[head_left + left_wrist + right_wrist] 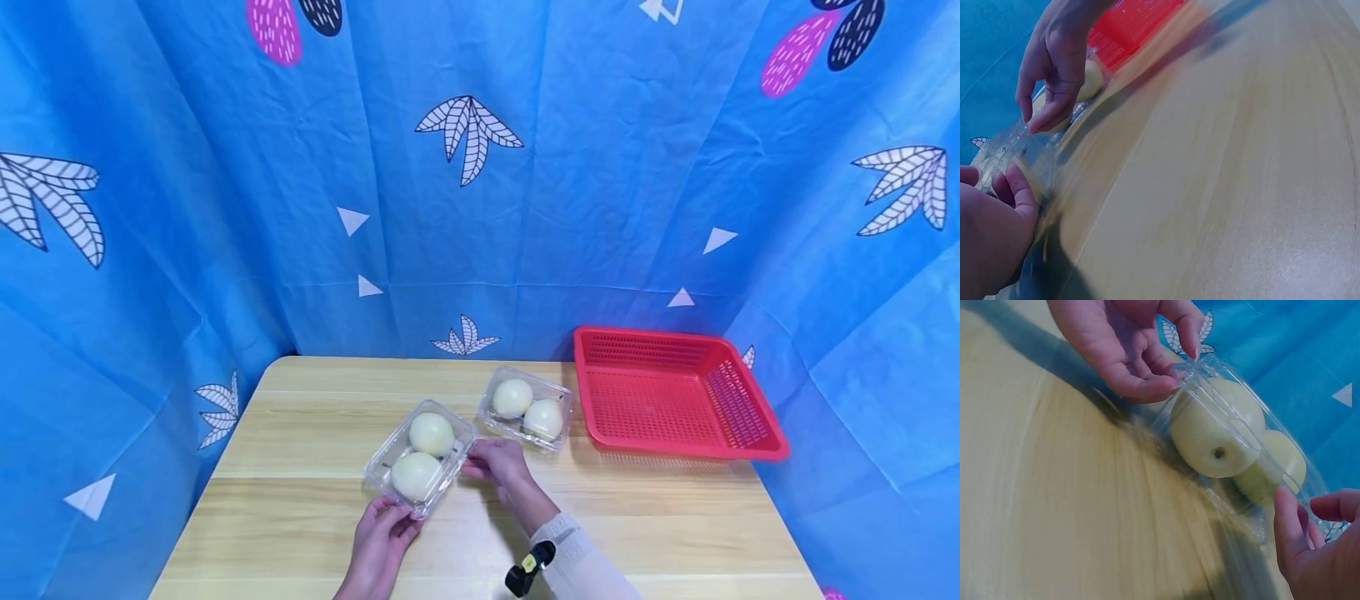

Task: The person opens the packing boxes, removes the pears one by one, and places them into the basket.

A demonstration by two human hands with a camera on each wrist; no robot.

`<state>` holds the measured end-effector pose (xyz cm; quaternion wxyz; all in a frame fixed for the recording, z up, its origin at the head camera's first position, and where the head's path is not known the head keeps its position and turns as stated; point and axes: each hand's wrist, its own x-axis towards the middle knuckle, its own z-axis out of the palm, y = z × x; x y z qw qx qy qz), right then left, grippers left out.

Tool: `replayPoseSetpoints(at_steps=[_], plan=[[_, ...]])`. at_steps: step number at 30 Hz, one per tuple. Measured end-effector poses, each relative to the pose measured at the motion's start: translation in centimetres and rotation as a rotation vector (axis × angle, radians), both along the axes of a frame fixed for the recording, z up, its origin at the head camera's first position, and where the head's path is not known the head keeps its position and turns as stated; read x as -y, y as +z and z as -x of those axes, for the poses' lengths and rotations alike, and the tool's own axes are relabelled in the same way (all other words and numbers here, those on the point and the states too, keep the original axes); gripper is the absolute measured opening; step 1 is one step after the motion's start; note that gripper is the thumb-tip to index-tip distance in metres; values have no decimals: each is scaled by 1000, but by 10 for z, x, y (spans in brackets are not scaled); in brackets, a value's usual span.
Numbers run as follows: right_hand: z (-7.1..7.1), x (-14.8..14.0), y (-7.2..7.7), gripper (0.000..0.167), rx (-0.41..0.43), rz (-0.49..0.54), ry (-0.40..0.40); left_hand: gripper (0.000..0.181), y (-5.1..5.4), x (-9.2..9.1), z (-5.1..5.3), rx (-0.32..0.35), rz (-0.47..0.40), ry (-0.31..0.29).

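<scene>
Left hand [382, 533] pinches the clear box [422, 457] by its near corner, right hand [500, 463] by its right corner — the box lies just ahead of the left, one long side linking both.

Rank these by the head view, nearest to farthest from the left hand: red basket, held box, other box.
1. Held box: pinched by the left hand.
2. Other box: farther back, to the right.
3. Red basket: farthest right.
</scene>
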<state>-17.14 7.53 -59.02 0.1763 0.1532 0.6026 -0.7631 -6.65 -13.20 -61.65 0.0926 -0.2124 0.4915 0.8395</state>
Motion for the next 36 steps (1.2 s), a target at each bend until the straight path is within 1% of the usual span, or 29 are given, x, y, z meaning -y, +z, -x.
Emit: replayPoseSetpoints(at_steps=[5,10,15,19,22,24,28,31,36], plan=[[-1,1,-3,28,12,55,-11,21,-1,0,-2,-14,-33,15],[-5,5,-3,31,18,120,-31,14,-3,0,-4,-55,-85,18],[-10,10,-4,31,35,160,-48,10,-4,0,-4,-95,-99,12],[-16,14,-4,31,41,150,-23,13,-4,1,-2,-89,-74,50],[-18,14,-3,32,24,136,11,18,-4,3,1,-71,-45,86],[-19,12,-3,32,10,130,33,21,-5,5,2,-61,-25,95],[-16,6,-3,31,-17,107,59,26,-3,8,3,-57,12,97],[-11,1,-3,31,-24,84,67,31,-1,10,4,-58,31,107],[-4,-4,-2,32,-33,22,105,34,1,13,5,-54,22,137]])
